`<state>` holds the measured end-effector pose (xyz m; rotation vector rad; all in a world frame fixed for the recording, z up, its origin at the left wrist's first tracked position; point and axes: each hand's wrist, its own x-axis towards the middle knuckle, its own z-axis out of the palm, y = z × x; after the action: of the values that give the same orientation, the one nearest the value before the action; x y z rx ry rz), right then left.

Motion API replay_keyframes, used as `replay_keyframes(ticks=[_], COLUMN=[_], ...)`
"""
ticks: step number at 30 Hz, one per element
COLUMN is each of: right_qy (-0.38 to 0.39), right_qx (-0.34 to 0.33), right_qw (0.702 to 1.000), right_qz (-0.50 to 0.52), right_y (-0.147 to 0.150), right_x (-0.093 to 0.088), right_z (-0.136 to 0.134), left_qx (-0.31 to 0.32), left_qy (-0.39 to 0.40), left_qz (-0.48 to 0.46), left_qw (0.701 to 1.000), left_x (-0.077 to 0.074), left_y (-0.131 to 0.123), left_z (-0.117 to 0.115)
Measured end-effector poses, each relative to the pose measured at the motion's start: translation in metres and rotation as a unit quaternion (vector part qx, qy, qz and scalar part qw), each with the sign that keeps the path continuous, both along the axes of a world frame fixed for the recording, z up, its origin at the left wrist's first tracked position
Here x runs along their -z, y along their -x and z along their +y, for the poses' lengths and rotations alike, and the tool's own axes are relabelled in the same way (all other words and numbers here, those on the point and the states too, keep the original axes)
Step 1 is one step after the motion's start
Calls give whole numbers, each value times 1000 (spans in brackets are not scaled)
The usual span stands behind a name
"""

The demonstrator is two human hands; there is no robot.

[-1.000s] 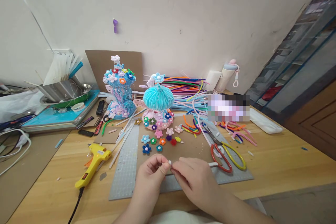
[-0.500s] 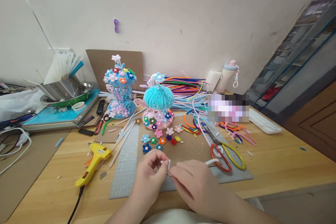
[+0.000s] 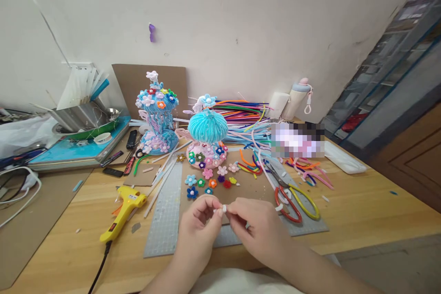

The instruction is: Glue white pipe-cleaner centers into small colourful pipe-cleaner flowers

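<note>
A white pipe cleaner (image 3: 224, 208) is pinched between the fingertips of both hands, bent into a small bunch there. My left hand (image 3: 200, 226) grips it with thumb and forefinger. From the other side my right hand (image 3: 261, 224) pinches it, and its white tail shows beyond the knuckles near the scissors (image 3: 292, 202). Just past my hands lie several small fuzzy flowers, among them a dark blue flower (image 3: 192, 193) and an orange flower (image 3: 213, 183). Behind them stands a turquoise domed pipe-cleaner piece (image 3: 207, 127) on a pink flowered base.
A yellow glue gun (image 3: 124, 211) lies left of the grey cutting mat (image 3: 165, 225). A taller blue flowered piece (image 3: 157, 105) stands farther back. Bundled pipe cleaners (image 3: 237, 112) line the wall. At right are a white holder (image 3: 347, 160) and a bottle (image 3: 296, 96).
My right hand has risen slightly and its fingertips now meet the left ones. The white pipe cleaner's standing bend is now folded into a compact bunch.
</note>
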<state>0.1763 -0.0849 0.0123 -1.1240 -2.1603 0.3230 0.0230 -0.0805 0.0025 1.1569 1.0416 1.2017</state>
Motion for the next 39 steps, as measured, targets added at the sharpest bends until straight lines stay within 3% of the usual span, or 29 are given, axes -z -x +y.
replay_keyframes(ticks=[3,5,9,13,17,22,26,32,39], right_qy=[-58,-67,20,71,-19,-79,-51,21,45], right_qx=[-55,-82,-62,-6,-4,-12,-38,5,1], right_qw=[994,992,996,988,999,995,997,1000,998], right_qz=[-76,-69,54,136,47,-52,-39,21,35], right_y=[-3,-5,-6,-4,-4,-4,-2,-2,-4], right_x=[-9,-14,-15,-5,0,0,3,6,6], right_z=[-5,-6,-1,5,5,1,-1,-1,0], left_qx=[-18,-21,10,35,12,-33,-31,-11,33], left_qy=[-18,-53,-100,-31,47,64,53,17,99], left_qz=[27,68,125,52,-25,-42,-43,11,17], left_qw=[999,996,987,998,999,997,997,1000,994], left_x=[-1,-1,-2,-4,-5,-4,1,6,-3], left_y=[1,1,-2,-5,-5,-7,-7,3,5], left_z=[0,-1,-3,-3,0,2,3,6,9])
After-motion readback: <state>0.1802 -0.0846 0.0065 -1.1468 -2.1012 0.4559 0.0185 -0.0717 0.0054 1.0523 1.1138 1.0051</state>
